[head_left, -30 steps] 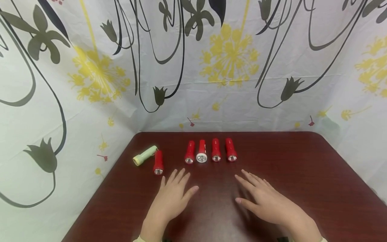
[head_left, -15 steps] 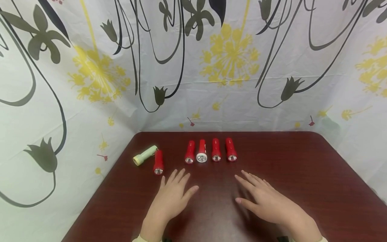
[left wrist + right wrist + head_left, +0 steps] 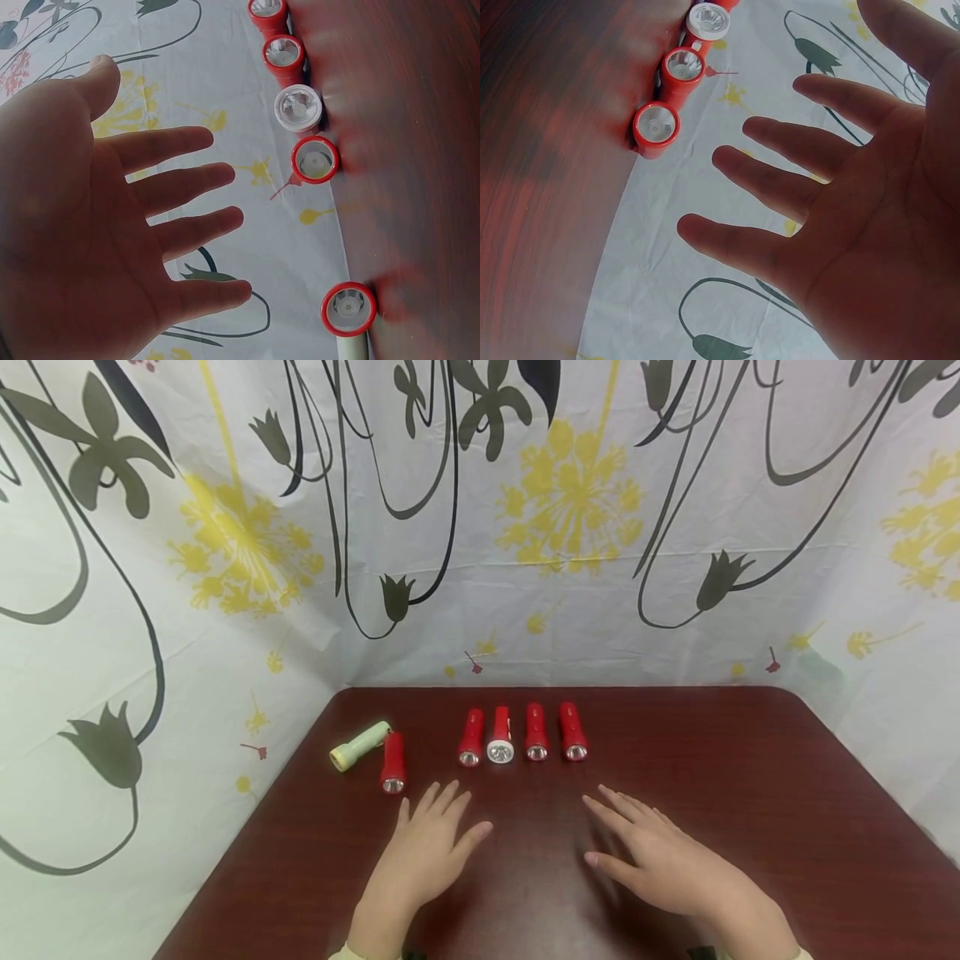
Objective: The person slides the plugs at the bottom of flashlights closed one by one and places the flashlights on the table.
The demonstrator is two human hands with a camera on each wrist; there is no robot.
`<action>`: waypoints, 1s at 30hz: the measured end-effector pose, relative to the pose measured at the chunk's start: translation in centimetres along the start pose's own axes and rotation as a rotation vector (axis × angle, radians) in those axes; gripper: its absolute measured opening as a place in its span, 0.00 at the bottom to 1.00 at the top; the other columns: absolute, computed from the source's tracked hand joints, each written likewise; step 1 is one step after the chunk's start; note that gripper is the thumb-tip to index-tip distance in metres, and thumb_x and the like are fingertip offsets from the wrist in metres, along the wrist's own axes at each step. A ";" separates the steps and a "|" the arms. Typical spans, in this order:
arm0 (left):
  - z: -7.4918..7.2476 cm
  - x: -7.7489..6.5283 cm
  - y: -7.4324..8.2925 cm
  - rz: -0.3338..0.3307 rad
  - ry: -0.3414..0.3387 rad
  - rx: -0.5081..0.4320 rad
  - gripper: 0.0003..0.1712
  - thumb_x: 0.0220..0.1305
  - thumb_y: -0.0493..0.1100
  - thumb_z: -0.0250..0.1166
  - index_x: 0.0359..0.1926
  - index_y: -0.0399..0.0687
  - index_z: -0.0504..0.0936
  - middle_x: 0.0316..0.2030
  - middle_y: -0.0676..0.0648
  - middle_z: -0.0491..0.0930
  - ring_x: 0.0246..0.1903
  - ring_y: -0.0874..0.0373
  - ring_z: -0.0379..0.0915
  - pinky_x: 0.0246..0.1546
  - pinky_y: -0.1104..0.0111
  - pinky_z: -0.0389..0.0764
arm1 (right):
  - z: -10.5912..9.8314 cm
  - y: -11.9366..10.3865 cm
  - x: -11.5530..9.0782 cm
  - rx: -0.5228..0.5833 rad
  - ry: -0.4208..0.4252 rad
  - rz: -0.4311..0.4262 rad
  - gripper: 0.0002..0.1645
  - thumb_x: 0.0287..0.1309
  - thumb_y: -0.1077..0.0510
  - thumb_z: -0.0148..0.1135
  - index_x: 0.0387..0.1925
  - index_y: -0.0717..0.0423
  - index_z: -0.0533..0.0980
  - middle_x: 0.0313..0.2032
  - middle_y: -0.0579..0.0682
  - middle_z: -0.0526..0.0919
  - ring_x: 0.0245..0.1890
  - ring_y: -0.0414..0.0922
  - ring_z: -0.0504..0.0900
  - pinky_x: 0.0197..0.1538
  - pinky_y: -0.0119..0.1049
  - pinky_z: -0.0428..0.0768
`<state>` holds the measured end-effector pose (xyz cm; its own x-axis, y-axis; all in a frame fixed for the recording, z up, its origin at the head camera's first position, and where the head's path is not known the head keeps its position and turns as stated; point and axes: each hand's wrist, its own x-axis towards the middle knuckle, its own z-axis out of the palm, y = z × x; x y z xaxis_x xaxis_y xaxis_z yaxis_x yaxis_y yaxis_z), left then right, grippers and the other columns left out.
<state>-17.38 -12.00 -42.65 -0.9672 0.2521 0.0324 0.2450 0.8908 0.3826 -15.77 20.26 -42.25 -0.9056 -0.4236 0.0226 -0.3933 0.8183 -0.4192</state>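
Note:
My left hand is held over the near part of the dark red-brown table, fingers spread and holding nothing. Just beyond its fingertips lies a red flashlight, lens toward me, its back end by a pale green flashlight. My right hand hovers farther right, fingers extended and grasping nothing. Ahead, between the two hands, is a row: a red flashlight, a red one with a white head, another red flashlight and a last red flashlight. Neither hand touches any of them.
The table has rounded far corners. A white sheet printed with yellow and grey flowers hangs behind it and along both sides, close to the table's edges.

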 end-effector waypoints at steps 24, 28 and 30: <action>0.3 -0.1 -0.1 0.008 0.013 0.011 0.41 0.74 0.69 0.57 0.75 0.49 0.75 0.77 0.40 0.71 0.80 0.35 0.59 0.76 0.26 0.55 | 0.1 0.2 -0.1 0.012 0.008 0.010 0.49 0.67 0.29 0.65 0.80 0.46 0.65 0.81 0.59 0.63 0.79 0.66 0.64 0.73 0.77 0.63; 0.1 0.0 -0.1 0.003 0.011 0.009 0.41 0.73 0.69 0.59 0.74 0.49 0.75 0.76 0.40 0.71 0.80 0.35 0.59 0.75 0.26 0.56 | 0.0 0.1 0.0 -0.002 0.041 -0.009 0.47 0.68 0.29 0.63 0.80 0.45 0.66 0.81 0.59 0.63 0.79 0.65 0.65 0.73 0.77 0.63; 0.1 0.2 -0.2 -0.001 0.012 0.011 0.41 0.73 0.69 0.60 0.74 0.48 0.75 0.76 0.40 0.71 0.80 0.35 0.59 0.75 0.26 0.57 | 0.0 0.1 0.3 -0.011 0.056 -0.021 0.47 0.69 0.30 0.63 0.80 0.46 0.66 0.81 0.59 0.64 0.79 0.65 0.65 0.72 0.77 0.64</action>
<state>-17.60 -12.13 -42.77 -0.9682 0.2464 0.0430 0.2444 0.8953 0.3725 -16.07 20.25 -42.25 -0.9043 -0.4188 0.0825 -0.4141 0.8135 -0.4085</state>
